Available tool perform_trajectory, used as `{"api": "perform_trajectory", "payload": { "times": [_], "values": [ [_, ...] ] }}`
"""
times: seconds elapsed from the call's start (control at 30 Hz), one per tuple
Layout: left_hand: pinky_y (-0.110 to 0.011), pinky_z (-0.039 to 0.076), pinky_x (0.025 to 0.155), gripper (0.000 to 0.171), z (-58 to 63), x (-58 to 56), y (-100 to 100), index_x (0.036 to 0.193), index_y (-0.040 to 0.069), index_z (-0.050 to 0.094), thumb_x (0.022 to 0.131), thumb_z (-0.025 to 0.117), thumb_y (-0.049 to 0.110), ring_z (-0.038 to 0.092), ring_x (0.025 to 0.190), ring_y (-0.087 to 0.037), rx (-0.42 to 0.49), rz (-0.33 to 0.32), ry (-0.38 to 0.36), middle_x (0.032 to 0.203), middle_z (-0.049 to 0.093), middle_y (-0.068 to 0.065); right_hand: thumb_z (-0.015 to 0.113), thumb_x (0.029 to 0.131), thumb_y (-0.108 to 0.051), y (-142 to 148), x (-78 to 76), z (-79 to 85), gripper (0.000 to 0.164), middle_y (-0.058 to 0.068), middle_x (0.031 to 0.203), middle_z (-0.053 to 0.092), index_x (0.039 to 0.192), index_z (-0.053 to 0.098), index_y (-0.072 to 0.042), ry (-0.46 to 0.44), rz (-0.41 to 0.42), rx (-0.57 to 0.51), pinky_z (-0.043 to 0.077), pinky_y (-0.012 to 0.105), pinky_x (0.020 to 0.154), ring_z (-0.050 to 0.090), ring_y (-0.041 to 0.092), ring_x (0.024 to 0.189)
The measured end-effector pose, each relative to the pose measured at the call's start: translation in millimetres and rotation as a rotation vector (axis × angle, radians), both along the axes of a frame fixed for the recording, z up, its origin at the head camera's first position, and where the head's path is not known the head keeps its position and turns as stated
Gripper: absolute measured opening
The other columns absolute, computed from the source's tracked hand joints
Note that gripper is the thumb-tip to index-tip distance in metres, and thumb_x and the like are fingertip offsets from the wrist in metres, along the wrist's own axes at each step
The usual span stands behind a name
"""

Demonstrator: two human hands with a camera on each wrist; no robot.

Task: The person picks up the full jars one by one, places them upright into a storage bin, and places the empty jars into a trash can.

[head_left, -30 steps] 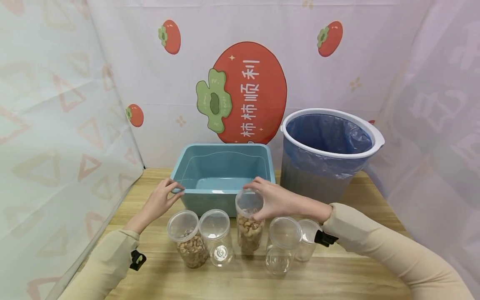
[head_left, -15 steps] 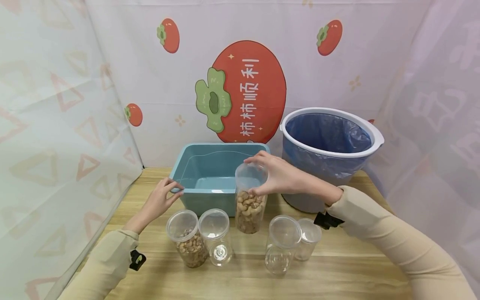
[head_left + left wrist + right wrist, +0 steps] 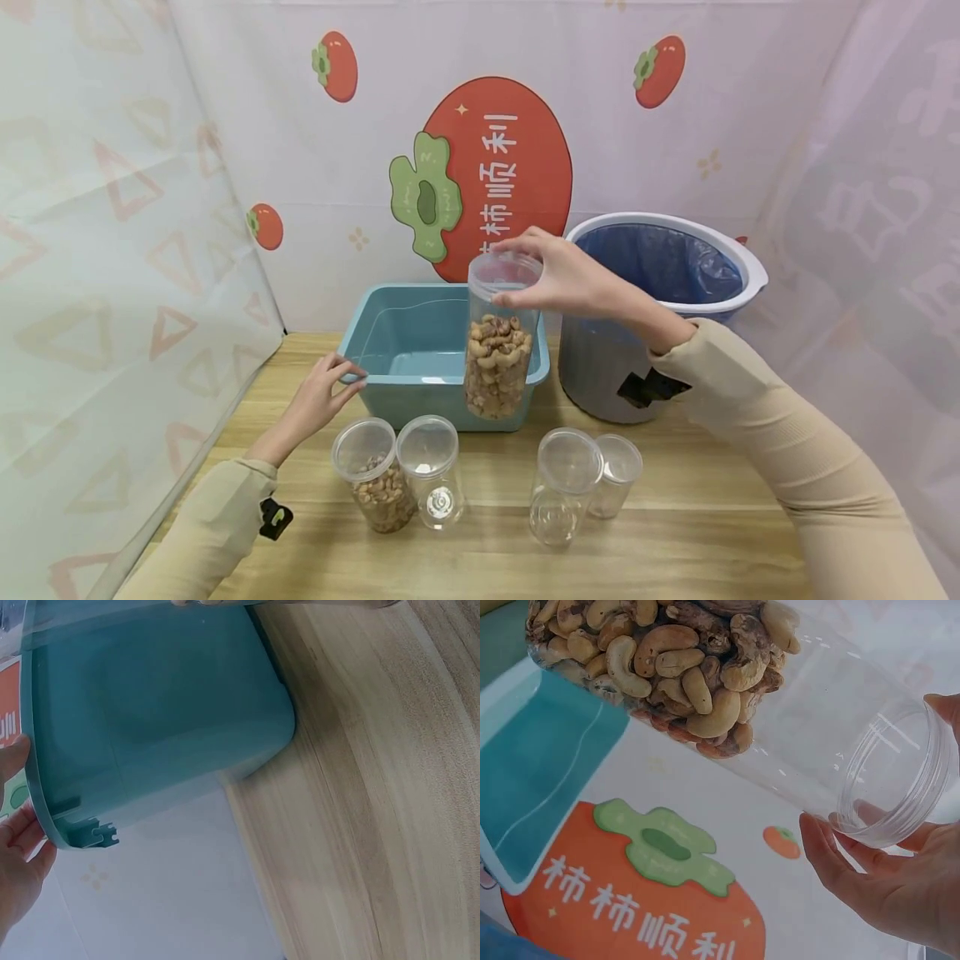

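Note:
My right hand (image 3: 573, 279) grips a clear plastic jar (image 3: 500, 333) round its top and holds it up in front of the teal bin (image 3: 442, 408). Cashews (image 3: 682, 667) fill roughly the lower part of that jar, as the right wrist view shows close up. With thumb and fingers my left hand (image 3: 318, 400) pinches the bin's rim (image 3: 34, 772) at its near left corner. On the table below stand a jar of nuts (image 3: 384, 492) and, beside it, a clear jar (image 3: 438, 492) with nothing seen inside. Farther right are a tall clear jar (image 3: 558, 500) and a shorter one (image 3: 615, 483).
A grey trash can (image 3: 596, 375) lined with a blue bag stands right of the bin, behind my right forearm. The wooden table (image 3: 480, 567) ends at a printed cloth backdrop (image 3: 315, 275), which also hangs on both sides.
My right hand has lifted the jar of cashews from the table, up to in front of the bin. The left hand stays on the rim, and the other jars stand where they were.

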State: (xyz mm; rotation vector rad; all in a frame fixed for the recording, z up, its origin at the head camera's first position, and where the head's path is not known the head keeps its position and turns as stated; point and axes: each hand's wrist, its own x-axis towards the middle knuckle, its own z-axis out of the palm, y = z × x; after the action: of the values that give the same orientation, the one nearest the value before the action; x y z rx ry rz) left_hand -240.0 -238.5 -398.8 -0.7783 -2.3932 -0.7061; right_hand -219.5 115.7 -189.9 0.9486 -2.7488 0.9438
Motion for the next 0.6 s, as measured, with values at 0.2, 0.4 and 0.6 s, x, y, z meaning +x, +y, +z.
{"api": "perform_trajectory", "payload": {
  "times": [0.2,0.4,0.6],
  "values": [
    [-0.041,0.040,0.064,0.014,0.0,-0.3,0,0.083,0.006,0.063,0.072,0.070,0.003,0.049,0.079,-0.026,0.001,0.002,0.002,0.084,0.052,-0.008,0.068,0.073,-0.033,-5,-14.7,11.1,0.062,0.010,0.109,0.047,0.127,0.048,-0.008,0.009,-0.054,0.021,0.042,0.037,0.074,0.046,0.022,0.091],
    [-0.042,0.040,0.065,0.014,0.9,1.1,1,0.083,0.005,0.063,0.071,0.070,0.001,0.049,0.079,-0.026,0.009,-0.012,0.005,0.083,0.051,-0.009,0.066,0.075,-0.031,-8,-30.7,11.7,0.065,0.011,0.107,0.046,0.130,0.043,-0.006,-0.018,-0.087,0.024,0.043,0.036,0.075,0.044,0.022,0.094],
    [-0.042,0.040,0.066,0.014,0.3,0.7,0,0.083,0.005,0.064,0.071,0.070,0.001,0.048,0.079,-0.025,0.015,-0.013,-0.001,0.084,0.052,-0.009,0.067,0.076,-0.029,-8,-49.5,-1.4,0.065,0.014,0.108,0.043,0.130,0.042,-0.002,-0.040,-0.111,0.029,0.042,0.038,0.077,0.044,0.025,0.094]
  ]
}}
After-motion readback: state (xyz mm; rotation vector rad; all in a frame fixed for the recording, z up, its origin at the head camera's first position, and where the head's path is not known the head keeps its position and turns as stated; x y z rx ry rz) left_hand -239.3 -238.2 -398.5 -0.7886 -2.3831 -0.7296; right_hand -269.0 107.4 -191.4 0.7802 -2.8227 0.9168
